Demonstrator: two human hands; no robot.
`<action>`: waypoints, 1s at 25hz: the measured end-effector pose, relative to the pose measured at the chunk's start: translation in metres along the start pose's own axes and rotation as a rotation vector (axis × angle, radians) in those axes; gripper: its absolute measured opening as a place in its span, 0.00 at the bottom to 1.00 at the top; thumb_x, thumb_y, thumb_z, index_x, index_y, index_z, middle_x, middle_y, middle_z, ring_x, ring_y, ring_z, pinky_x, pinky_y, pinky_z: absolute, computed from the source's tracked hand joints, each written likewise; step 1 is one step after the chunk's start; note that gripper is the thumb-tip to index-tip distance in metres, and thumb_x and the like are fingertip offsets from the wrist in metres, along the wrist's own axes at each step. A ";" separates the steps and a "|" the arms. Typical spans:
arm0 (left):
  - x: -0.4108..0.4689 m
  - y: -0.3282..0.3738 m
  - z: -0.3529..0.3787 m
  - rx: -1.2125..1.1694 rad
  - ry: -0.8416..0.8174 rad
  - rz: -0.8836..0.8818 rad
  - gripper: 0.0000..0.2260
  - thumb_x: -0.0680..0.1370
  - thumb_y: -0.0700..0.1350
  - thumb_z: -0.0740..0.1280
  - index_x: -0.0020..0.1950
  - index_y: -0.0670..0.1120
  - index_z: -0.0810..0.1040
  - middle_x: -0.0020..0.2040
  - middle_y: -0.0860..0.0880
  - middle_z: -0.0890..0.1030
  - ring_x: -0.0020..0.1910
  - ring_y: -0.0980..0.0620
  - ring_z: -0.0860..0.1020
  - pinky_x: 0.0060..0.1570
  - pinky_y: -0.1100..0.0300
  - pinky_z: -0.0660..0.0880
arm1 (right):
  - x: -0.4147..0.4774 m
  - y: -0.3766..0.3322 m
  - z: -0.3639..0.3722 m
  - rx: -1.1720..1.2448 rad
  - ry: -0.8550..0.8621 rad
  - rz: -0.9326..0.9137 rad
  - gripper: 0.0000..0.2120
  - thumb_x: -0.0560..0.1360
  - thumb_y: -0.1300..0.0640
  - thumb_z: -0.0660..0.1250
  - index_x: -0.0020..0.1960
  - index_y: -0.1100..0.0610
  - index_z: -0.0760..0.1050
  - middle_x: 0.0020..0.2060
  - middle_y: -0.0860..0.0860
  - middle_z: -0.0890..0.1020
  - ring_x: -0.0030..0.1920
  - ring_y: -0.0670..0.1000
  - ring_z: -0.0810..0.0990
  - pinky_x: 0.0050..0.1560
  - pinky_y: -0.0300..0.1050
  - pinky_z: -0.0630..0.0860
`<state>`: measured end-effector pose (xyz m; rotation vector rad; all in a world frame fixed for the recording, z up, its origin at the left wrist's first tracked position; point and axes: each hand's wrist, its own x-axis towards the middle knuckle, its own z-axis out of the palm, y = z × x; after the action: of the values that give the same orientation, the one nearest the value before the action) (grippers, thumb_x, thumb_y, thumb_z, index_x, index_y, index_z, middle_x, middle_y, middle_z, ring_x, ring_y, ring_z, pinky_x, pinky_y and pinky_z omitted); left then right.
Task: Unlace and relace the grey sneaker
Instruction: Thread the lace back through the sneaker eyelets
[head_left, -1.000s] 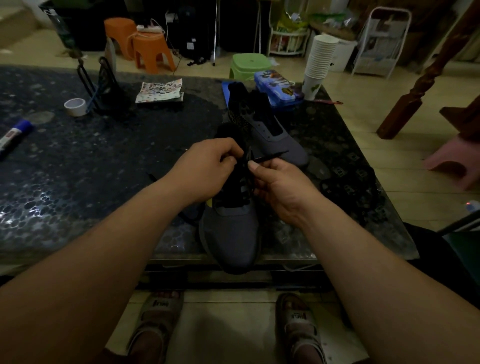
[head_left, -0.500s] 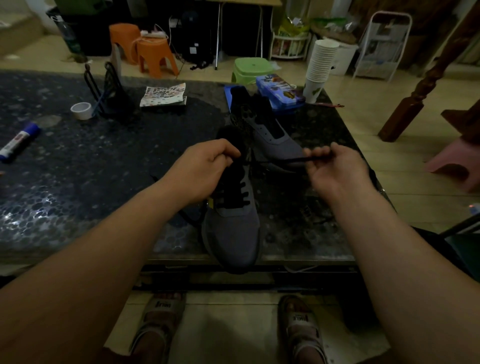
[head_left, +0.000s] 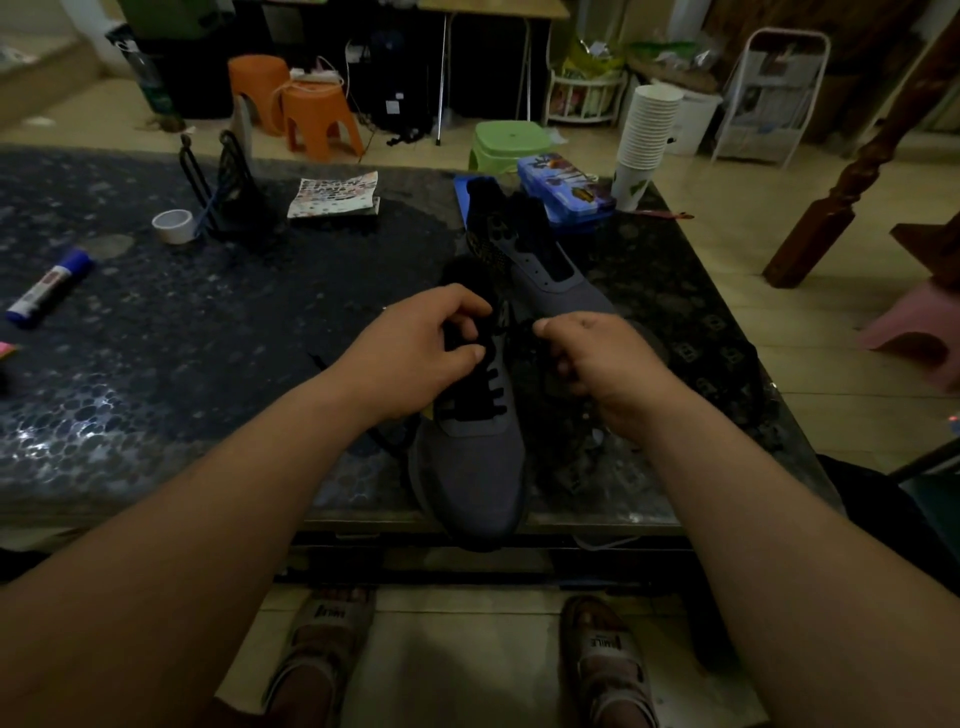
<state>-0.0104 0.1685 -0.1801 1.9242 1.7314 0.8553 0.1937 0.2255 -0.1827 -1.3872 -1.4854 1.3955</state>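
Two hands meet again over the grey sneaker (head_left: 470, 467) as we relace it.

Half a second ago our right hand (head_left: 605, 369) drew the black lace (head_left: 483, 395) out sideways; now it is back beside the eyelets, fingers curled, seemingly pinching the lace end. Our left hand (head_left: 415, 353) pinches lace at the tongue. That pull looks finished; we judge another eyelet comes next. Its toe overhangs the near edge of the table (head_left: 156, 364).

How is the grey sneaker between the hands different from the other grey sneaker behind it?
The near sneaker has black lace across its lower eyelets; the far sneaker shows bare eyelets. The near one points its toe over the table edge; the far one lies angled, farther back, untouched. Both are grey.
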 end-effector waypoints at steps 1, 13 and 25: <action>0.000 -0.001 0.001 0.021 0.004 0.005 0.18 0.79 0.47 0.73 0.67 0.55 0.76 0.51 0.59 0.78 0.39 0.67 0.74 0.40 0.68 0.68 | 0.002 -0.001 -0.001 0.100 0.044 0.030 0.12 0.80 0.56 0.68 0.38 0.55 0.75 0.30 0.48 0.75 0.28 0.46 0.68 0.25 0.39 0.60; -0.016 -0.011 -0.014 -0.063 0.322 -0.135 0.07 0.79 0.41 0.67 0.56 0.49 0.75 0.51 0.50 0.76 0.40 0.56 0.77 0.40 0.61 0.72 | 0.004 0.014 -0.017 -0.294 0.217 0.019 0.10 0.81 0.51 0.67 0.59 0.55 0.76 0.50 0.50 0.82 0.44 0.48 0.81 0.44 0.45 0.78; -0.038 0.016 -0.041 -0.298 -0.021 -0.137 0.06 0.81 0.40 0.69 0.45 0.47 0.76 0.28 0.52 0.76 0.28 0.55 0.74 0.30 0.62 0.71 | -0.043 -0.044 0.053 -0.692 -0.236 -0.554 0.24 0.76 0.57 0.68 0.71 0.46 0.70 0.60 0.46 0.82 0.60 0.50 0.80 0.59 0.51 0.77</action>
<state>-0.0280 0.1244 -0.1458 1.5969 1.5991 0.9760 0.1422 0.1763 -0.1434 -1.0472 -2.4279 0.7291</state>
